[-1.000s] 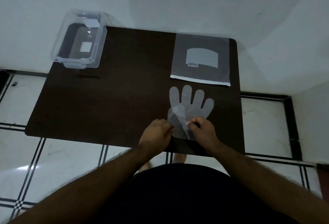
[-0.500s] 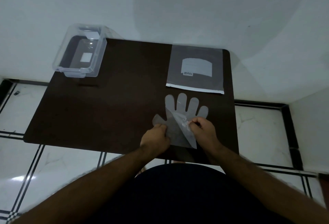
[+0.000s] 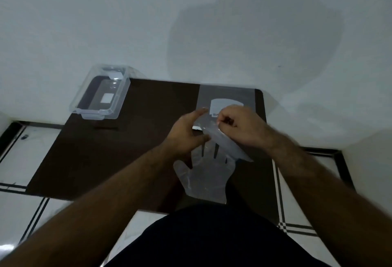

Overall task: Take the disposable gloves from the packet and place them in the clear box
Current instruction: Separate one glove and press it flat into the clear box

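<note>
Plastic glove [image 3: 224, 141] is pinched by right hand [image 3: 244, 126], left hand [image 3: 186, 133] spread beside it; box [image 3: 101, 92], upper left, is nearer the left.

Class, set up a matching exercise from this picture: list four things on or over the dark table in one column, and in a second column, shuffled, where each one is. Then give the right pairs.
Things:
1. clear box
2. packet
3. flat glove
4. lifted glove

Places:
A. pinched in the right hand, above the table
B. far left corner of the table
C. lying on the table's near edge
D. far right part of the table, partly behind the hands

Pairs: 1-B, 2-D, 3-C, 4-A
</note>
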The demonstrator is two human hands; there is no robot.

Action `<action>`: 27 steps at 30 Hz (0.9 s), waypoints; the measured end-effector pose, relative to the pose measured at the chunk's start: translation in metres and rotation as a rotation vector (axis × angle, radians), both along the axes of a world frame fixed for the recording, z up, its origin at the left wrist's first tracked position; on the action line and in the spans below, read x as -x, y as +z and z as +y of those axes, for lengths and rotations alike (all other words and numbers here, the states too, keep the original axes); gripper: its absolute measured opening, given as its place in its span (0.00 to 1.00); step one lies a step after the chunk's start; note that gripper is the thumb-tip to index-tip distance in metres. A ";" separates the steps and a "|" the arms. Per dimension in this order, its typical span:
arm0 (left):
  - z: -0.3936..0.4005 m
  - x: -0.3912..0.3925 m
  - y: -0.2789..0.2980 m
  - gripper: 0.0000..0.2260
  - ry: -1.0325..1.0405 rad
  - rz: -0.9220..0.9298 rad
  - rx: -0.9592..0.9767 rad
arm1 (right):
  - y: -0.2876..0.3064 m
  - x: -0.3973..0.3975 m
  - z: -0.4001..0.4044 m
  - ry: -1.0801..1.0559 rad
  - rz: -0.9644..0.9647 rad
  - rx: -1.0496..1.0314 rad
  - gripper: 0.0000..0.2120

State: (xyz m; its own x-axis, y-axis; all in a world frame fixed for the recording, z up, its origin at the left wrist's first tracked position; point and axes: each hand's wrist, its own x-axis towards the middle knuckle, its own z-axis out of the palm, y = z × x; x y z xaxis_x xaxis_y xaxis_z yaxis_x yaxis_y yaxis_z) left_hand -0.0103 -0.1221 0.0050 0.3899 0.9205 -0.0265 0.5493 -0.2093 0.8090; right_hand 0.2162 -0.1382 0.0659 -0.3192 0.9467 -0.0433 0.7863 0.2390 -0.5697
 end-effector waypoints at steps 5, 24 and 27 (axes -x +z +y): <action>0.044 -0.002 0.056 0.31 -0.210 0.067 -0.180 | 0.064 -0.001 0.036 0.215 -0.054 -0.209 0.03; 0.101 0.161 0.073 0.04 0.080 -0.445 0.030 | 0.061 0.093 0.098 0.005 0.418 0.069 0.06; 0.125 0.204 0.074 0.04 0.077 -0.478 0.072 | 0.066 0.137 0.128 -0.010 0.399 0.060 0.05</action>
State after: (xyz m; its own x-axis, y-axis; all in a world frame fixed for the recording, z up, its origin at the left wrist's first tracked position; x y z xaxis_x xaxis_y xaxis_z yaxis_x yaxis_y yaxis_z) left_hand -0.2139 0.0025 0.0795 0.3050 0.9495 0.0740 0.1242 -0.1167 0.9854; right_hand 0.0796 -0.0106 0.1323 -0.3131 0.9493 0.0268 0.5027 0.1896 -0.8434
